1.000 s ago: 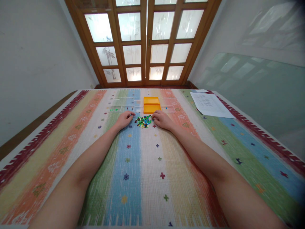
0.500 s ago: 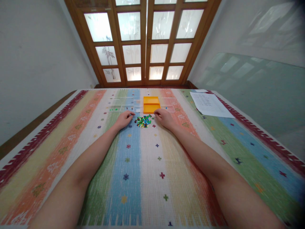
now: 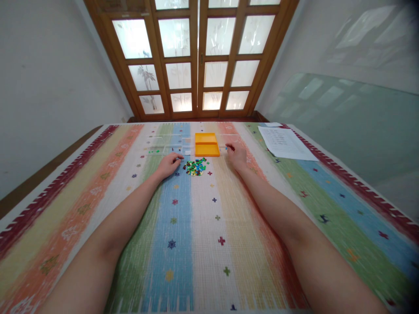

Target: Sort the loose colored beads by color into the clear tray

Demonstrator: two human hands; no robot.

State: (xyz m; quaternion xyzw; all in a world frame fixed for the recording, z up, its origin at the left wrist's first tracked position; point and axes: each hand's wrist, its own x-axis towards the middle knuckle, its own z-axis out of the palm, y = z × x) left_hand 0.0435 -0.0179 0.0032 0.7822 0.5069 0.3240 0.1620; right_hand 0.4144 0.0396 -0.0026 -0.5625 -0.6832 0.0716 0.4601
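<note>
A small heap of tiny coloured pieces lies on the striped cloth, just in front of an orange tray. My left hand rests on the cloth at the heap's left side, fingers curled with the fingertips pinched together near its edge. My right hand is up at the clear tray right of the orange one, fingers pinched over it. What either pinch holds is too small to see. More clear trays sit left of the orange tray, with a few green pieces inside.
The striped cloth covers the whole table. A printed paper sheet lies at the far right. Wooden glazed doors stand behind the table's far edge, a white wall to the left and a glass pane to the right.
My right hand has left the right side of the heap and moved up and right to the clear tray. My left hand has stayed beside the heap.
</note>
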